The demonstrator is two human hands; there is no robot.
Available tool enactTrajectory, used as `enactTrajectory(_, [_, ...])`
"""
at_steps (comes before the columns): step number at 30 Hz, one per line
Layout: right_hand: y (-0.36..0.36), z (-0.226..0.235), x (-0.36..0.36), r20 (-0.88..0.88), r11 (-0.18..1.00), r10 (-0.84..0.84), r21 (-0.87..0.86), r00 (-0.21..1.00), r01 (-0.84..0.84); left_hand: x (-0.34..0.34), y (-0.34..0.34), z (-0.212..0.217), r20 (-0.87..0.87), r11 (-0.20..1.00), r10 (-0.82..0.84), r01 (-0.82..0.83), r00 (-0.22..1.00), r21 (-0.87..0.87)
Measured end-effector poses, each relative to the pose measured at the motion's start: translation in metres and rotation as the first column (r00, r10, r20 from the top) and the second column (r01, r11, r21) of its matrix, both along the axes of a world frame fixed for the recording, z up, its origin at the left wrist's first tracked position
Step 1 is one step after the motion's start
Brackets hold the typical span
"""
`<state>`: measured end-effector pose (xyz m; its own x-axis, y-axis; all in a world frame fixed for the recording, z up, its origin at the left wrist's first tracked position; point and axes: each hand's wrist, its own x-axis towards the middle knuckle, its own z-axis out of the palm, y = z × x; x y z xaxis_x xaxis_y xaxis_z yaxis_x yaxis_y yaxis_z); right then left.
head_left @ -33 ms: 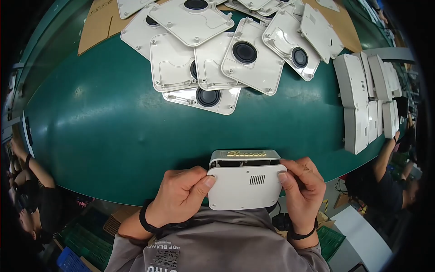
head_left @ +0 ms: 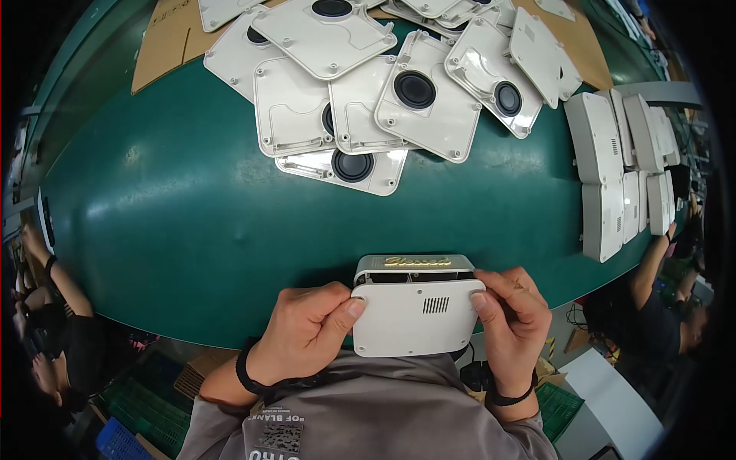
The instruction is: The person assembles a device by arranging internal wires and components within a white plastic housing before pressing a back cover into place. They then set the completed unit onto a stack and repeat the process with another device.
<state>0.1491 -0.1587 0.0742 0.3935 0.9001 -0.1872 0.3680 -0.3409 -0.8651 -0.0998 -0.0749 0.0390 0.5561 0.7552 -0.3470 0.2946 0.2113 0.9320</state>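
Near the table's front edge I hold a white plastic speaker housing (head_left: pixel 418 322) between both hands. Its flat face, with a slotted vent and small screw holes, is toward me. Along the top, a dark gap runs between this face and the part behind it, which bears raised gold lettering. My left hand (head_left: pixel 310 322) pinches the upper left corner, thumb in front. At the upper right corner my right hand (head_left: pixel 514 310) grips with its thumb on the face and fingers at the gap. The inside is mostly hidden.
Several white panels with round black speakers (head_left: pixel 414 90) lie piled at the far side, partly over cardboard (head_left: pixel 165 46). White housings (head_left: pixel 602 218) stand in rows at the right of the green table (head_left: pixel 192 207). Other people's arms (head_left: pixel 69 291) show at both sides.
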Motion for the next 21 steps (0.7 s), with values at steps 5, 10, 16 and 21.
enactTrajectory(5, [0.001, -0.003, 0.001, 0.004, 1.0, -0.014, -0.001, 1.0, 0.014, 0.003, 0.002, -0.001, 0.008, 1.0, 0.003, -0.003, 1.0, 0.001])
enactTrajectory(10, [0.004, -0.005, 0.002, 0.004, 1.0, -0.029, -0.01, 1.0, 0.029, 0.005, 0.0, -0.002, 0.017, 0.999, 0.03, -0.03, 0.999, 0.03])
enactTrajectory(16, [0.002, -0.011, 0.0, 0.03, 1.0, -0.026, 0.018, 0.999, 0.026, 0.006, 0.002, -0.006, -0.089, 0.99, 0.015, -0.002, 0.996, 0.138])
enactTrajectory(21, [0.002, -0.019, 0.003, -0.008, 0.999, -0.02, -0.044, 1.0, 0.02, 0.008, 0.016, 0.001, -0.211, 0.935, -0.087, 0.153, 0.974, 0.321])
